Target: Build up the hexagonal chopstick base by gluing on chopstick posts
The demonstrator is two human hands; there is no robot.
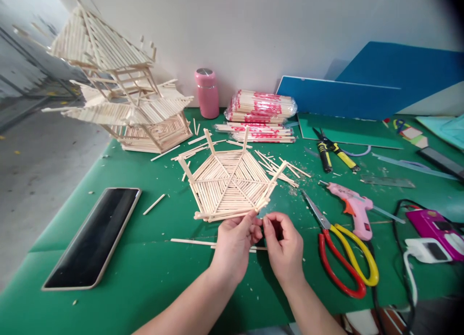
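A hexagonal base made of wooden sticks (224, 190), with short upright posts at several corners, is in the middle of the green table. My left hand (233, 245) grips its near edge by the front right corner, thumb on top. Right beside those fingertips, my right hand (286, 250) is closed in a pinch; what lies between its fingers, if anything, is too small to make out. Under my hands, loose thin sticks (192, 241) lie on the table, partly hidden. More cut sticks (275, 168) are scattered to the right of the base and behind it.
A stick-built pavilion model (126, 108) stands back left, near a pink flask (208, 94) and bagged chopsticks (261, 108). A phone (94, 238) lies left. On the right are scissors (339, 248), a pink glue gun (353, 207), yellow-black pliers (333, 149) and cables (400, 262).
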